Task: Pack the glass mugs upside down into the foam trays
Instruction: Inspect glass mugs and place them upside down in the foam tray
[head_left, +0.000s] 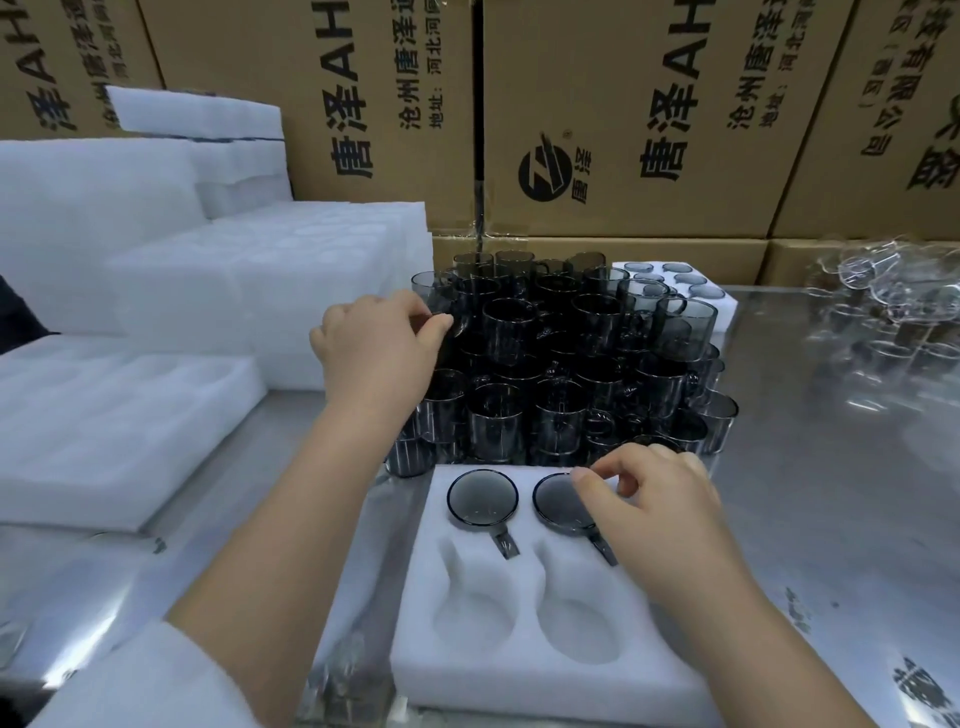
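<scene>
Head view: second mug (558, 501) partly behind right hand (657, 501).

A foam tray (524, 660) lies nearest on the table (831, 467). Two mugs (483, 498) sit inverted side by side in its far pockets; the two near pockets hold nothing. Directly behind it stands a stacked block of mugs (566, 358). Behind that, right, lies a filled tray (680, 283). Foam stacks (208, 275) occupy the left, clear glassware (883, 296) the far right, cartons (623, 114) the rear.
</scene>
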